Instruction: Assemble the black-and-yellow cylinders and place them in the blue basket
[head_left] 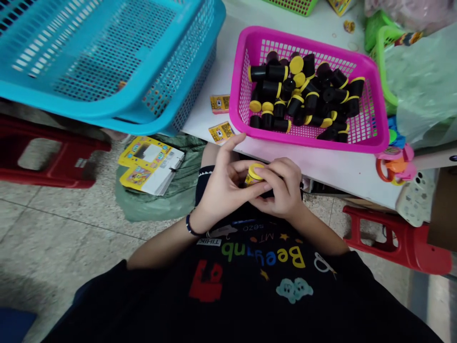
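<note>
Close to my body, both hands are around a small canister (253, 175) with a yellow lid and a yellow printed label. My left hand (228, 178) has its thumb and fingers closed about the canister's side, with the index finger raised. My right hand (282, 183) grips it from the other side, its fingertips at the lid and label. The lower part of the canister is hidden by my fingers. Beyond my hands, a pink basket (307, 143) holds several black canisters (271, 89) with yellow lids. Small stacks of yellow printed labels (220, 132) lie beside the basket.
A large blue basket (143, 109) stands at the left of the white table (342, 169). Scissors (385, 171) and a phone in a patterned case (416, 200) lie at the right edge. Red stools (400, 238) flank me. Yellow printed cards (150, 164) rest on a green bag (143, 205).
</note>
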`<action>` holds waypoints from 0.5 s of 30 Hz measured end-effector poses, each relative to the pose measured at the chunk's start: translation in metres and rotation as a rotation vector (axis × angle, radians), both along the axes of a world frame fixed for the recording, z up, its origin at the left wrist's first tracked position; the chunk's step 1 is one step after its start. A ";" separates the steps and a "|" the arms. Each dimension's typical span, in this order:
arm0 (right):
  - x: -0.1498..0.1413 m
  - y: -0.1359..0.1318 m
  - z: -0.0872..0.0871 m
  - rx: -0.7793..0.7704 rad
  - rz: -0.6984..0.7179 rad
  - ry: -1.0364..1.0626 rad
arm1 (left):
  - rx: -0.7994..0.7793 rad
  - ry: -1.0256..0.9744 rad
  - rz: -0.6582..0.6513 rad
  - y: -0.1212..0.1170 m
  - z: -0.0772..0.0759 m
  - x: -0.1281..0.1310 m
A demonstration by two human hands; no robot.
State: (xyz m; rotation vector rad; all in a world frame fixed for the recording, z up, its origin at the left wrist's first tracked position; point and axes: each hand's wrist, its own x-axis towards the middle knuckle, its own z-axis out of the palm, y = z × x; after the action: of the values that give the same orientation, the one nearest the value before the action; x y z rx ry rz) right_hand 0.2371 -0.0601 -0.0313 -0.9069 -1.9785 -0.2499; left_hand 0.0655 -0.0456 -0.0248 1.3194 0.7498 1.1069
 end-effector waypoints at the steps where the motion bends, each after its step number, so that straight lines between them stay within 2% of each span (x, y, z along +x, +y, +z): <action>1: 0.000 0.000 -0.001 -0.017 0.029 0.020 | -0.013 0.013 -0.035 0.000 0.001 0.000; 4: 0.002 -0.002 -0.004 -0.150 0.101 0.065 | -0.051 0.068 -0.153 0.001 0.005 -0.002; 6: 0.003 -0.003 -0.006 -0.208 0.075 0.038 | -0.049 0.094 -0.190 0.001 0.007 -0.001; 8: 0.004 -0.006 -0.007 -0.171 0.019 -0.006 | -0.017 0.129 -0.167 0.000 0.008 0.000; 12: 0.006 -0.010 -0.008 -0.026 -0.063 -0.053 | 0.092 0.215 -0.025 -0.004 0.011 0.005; 15: 0.008 -0.011 -0.006 -0.135 -0.065 -0.073 | 0.101 0.207 -0.075 -0.005 0.014 0.006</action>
State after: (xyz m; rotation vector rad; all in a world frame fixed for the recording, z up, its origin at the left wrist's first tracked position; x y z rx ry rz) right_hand 0.2453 -0.0715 -0.0377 -1.0623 -2.0544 -0.1903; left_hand 0.0713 -0.0505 -0.0107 1.5526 0.7964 0.9686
